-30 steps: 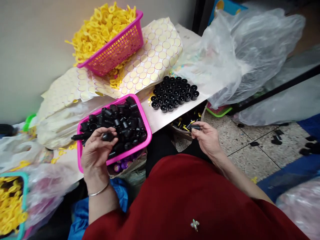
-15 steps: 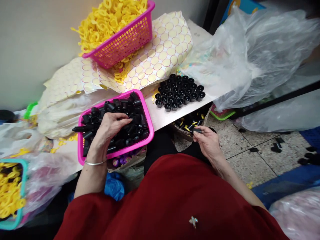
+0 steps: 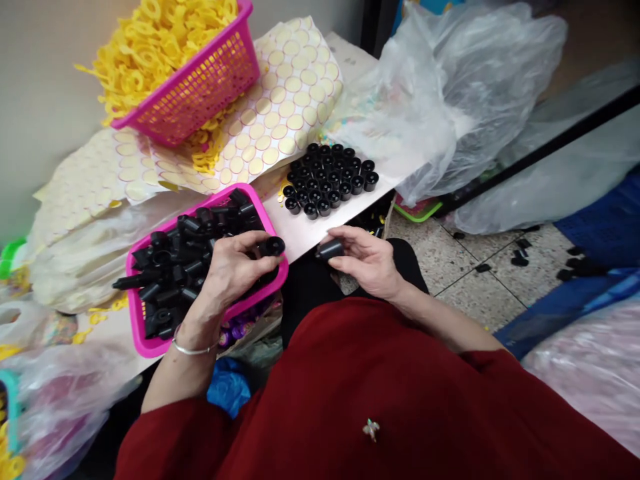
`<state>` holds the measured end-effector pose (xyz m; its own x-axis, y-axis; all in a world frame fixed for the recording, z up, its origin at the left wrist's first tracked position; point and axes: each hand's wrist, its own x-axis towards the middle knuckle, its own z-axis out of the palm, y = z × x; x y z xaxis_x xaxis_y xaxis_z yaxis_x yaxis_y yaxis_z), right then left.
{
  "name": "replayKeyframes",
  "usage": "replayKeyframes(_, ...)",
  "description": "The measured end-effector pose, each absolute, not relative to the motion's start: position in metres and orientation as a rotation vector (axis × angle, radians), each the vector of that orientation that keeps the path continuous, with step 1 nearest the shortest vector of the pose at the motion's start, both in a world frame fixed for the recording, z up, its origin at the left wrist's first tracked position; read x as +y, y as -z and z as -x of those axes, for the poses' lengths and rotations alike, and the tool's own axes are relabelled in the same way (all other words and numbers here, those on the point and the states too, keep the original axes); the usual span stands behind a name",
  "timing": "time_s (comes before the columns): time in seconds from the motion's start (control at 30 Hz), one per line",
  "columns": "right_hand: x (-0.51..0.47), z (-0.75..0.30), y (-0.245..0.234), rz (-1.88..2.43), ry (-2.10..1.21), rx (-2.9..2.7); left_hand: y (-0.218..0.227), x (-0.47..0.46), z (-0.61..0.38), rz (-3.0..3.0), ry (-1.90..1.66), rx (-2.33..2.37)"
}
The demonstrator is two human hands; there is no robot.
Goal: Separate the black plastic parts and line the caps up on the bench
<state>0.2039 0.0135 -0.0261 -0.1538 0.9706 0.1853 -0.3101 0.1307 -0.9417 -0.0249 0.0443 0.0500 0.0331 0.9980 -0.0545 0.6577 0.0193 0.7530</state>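
Over the right side of the pink basket (image 3: pixel 283 270), my left hand (image 3: pixel 237 263) is closed on a black plastic cap (image 3: pixel 274 246) whose round opening shows. My right hand (image 3: pixel 367 260) pinches a black cylindrical plastic part (image 3: pixel 331 250) above my lap, a short gap to the right of the cap. Loose black plastic parts (image 3: pixel 193 230) fill the basket. On the table beyond my hands stand several black cups (image 3: pixel 334 180) in close rows, their open ends up.
A pink basket heaped with yellow plastic pieces (image 3: pixel 165 53) rests on sticker sheets (image 3: pixel 280 93) at the back. Clear plastic bags (image 3: pixel 440 87) cover the table's right end. Below it is a box of black and yellow parts (image 3: pixel 375 220). Black pieces (image 3: pixel 520 257) lie on the floor.
My left hand has come up out of the loose parts, moving right with a black cap. My right hand has moved left toward it with its black part. The camera view has shifted.
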Motion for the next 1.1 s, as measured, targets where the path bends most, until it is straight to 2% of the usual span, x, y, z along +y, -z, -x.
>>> replayKeyframes(0.17,0.022,-0.191,0.006,0.717,-0.964,-1.500,-0.058,0.036,-0.007,-1.783,-0.676,1.407)
replayKeyframes(0.27,0.023,-0.196,0.007,0.759,-0.853,-1.575,-0.054,0.041,-0.011,-1.824,-0.676,1.353)
replayKeyframes(0.77,0.024,-0.208,0.019,0.794,-0.867,-1.588,-0.050,0.046,-0.021,-1.819,-0.626,1.286)
replayKeyframes(0.97,0.021,-0.198,0.034,0.794,-0.853,-1.823,-0.039,0.048,-0.031,-1.845,-0.759,1.306)
replayKeyframes(1.1,0.018,-0.195,0.043,0.825,-0.829,-1.649,-0.025,0.051,-0.039,-1.880,-0.843,1.197)
